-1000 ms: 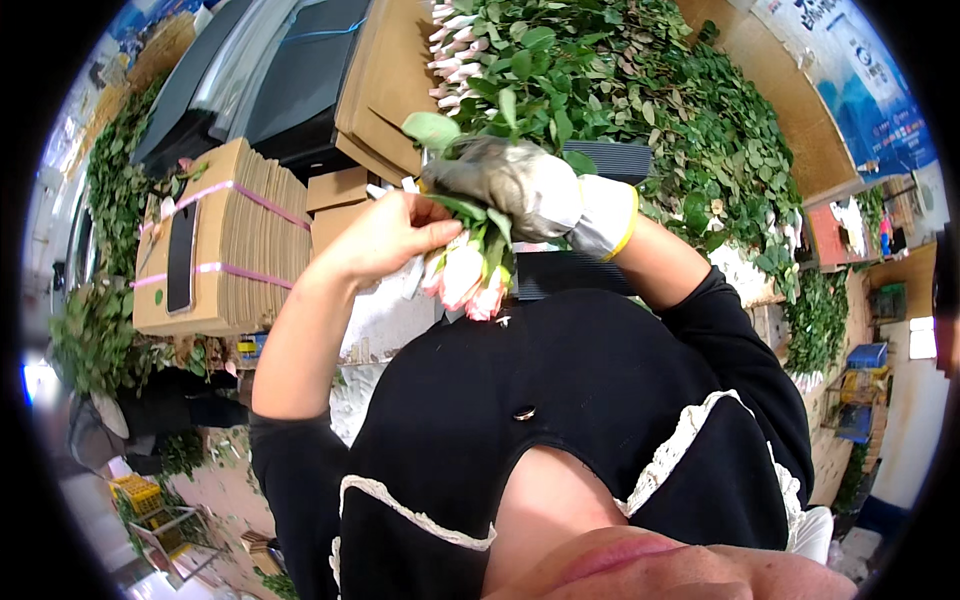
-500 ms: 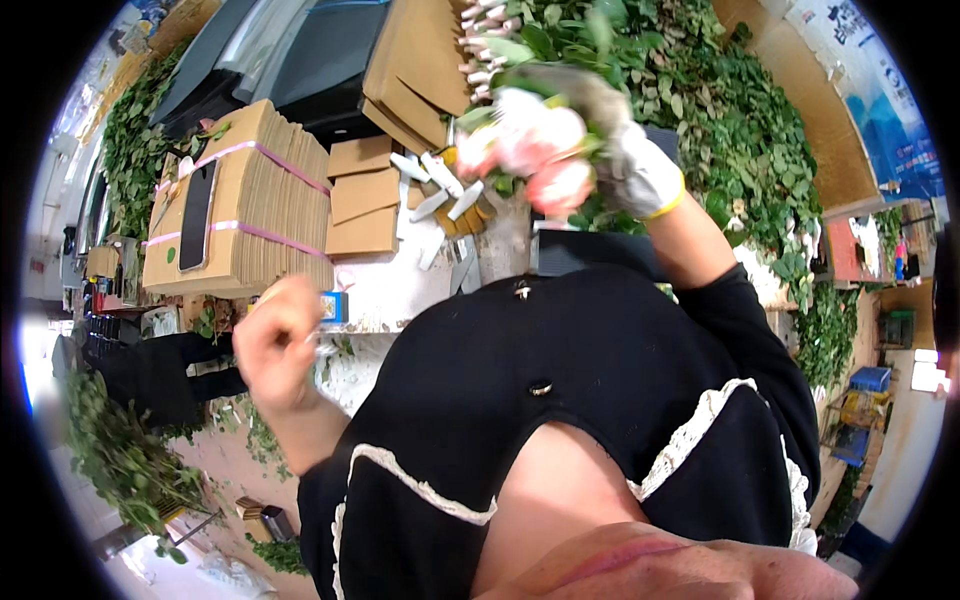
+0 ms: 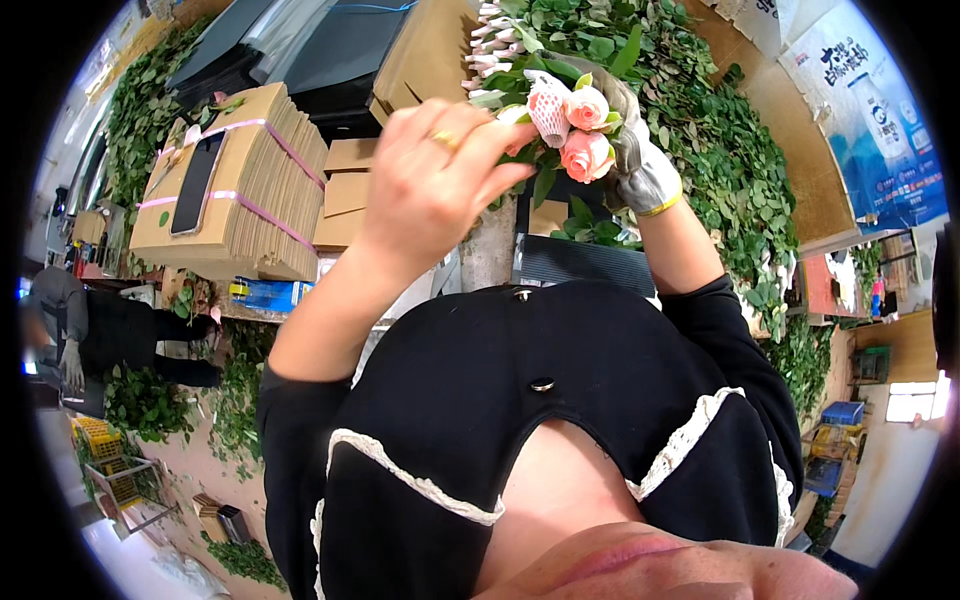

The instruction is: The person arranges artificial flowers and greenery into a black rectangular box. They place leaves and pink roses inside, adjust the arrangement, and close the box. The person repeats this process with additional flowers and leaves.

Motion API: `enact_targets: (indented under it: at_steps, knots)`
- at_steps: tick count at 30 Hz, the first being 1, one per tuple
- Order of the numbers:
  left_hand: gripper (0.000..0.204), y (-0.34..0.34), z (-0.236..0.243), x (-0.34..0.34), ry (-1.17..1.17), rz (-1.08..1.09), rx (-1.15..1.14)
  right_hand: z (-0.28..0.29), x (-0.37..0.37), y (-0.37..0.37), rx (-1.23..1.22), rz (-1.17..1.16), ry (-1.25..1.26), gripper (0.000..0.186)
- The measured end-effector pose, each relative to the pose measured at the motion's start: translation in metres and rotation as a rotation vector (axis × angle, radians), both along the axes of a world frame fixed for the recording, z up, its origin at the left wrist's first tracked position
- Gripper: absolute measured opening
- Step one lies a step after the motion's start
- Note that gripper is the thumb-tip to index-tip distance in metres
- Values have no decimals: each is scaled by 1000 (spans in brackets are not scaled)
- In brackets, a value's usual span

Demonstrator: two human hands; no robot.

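Holding thumb and forefinger apart, the bare left hand (image 3: pixel 428 185) is beside pink roses (image 3: pixel 586 157), one in foam netting (image 3: pixel 546 108), clasped by curled fingers of the gloved right hand (image 3: pixel 637 160). Bunch-arranging seems underway; the next move calls for gentleness. Green foliage (image 3: pixel 735 160) lies beyond.

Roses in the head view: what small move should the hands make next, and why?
Perhaps the left hand should gently steady the white mesh: the gloved right hand holds the roses, the mesh surrounds one of them, and the left hand is close to it.
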State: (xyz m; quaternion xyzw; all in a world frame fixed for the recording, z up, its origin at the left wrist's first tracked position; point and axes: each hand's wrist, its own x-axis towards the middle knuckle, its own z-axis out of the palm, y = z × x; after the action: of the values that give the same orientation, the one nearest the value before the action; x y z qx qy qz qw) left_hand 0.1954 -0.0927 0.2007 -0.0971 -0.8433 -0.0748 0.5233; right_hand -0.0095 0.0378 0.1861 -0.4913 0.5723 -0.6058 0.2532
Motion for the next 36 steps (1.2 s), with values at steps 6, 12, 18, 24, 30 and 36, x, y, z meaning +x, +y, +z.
enact_targets:
  at_steps: [6, 12, 18, 24, 30, 36]
  knots:
    - [32, 8, -7, -20, 156, -43, -167, -3, 6, 6, -129, -67, 335, 44]
    - [30, 4, 9, 16, 125, 24, -68, -1, -11, 10, -254, 166, -191, 24]
    - [23, 13, 8, -26, 109, 52, -199, -16, -18, 6, -172, 23, -138, 41]
    - [22, 8, 2, -15, 121, 10, -221, -16, -22, 4, -28, -173, 236, 51]
    - [16, -33, -29, 80, -73, 316, 17, -11, -59, 5, -483, 510, -305, 41]
    - [47, -44, -87, 131, -1243, 499, 155, 70, -76, 63, -260, -207, 166, 40]
